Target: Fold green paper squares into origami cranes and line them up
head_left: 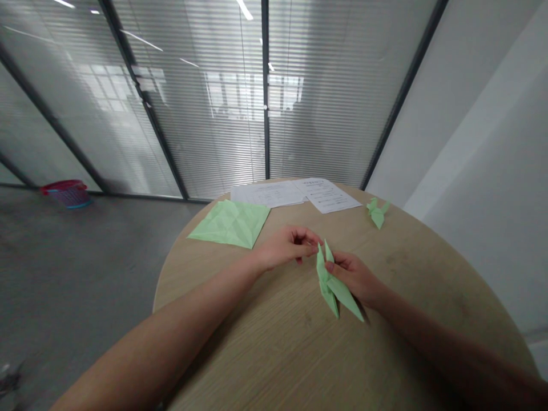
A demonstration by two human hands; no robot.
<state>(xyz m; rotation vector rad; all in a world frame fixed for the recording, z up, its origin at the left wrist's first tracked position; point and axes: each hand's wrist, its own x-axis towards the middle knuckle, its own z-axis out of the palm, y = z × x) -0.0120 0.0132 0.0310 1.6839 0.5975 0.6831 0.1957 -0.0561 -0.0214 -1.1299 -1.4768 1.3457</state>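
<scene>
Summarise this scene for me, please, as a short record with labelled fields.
Right hand: holds the folded green origami piece
Left hand: at the upper end of the origami piece; whether it grips is unclear
Table: wood-grain top, rounded edge
Also on table: creased green paper sheet, left; printed pages, far edge; small bird-like origami figure, far right
Background: horizontal-slat blinds; red-rimmed basket on the floor, left

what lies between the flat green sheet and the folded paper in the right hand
In the head view, the left hand lies between the green sheet and the folded paper.
</scene>
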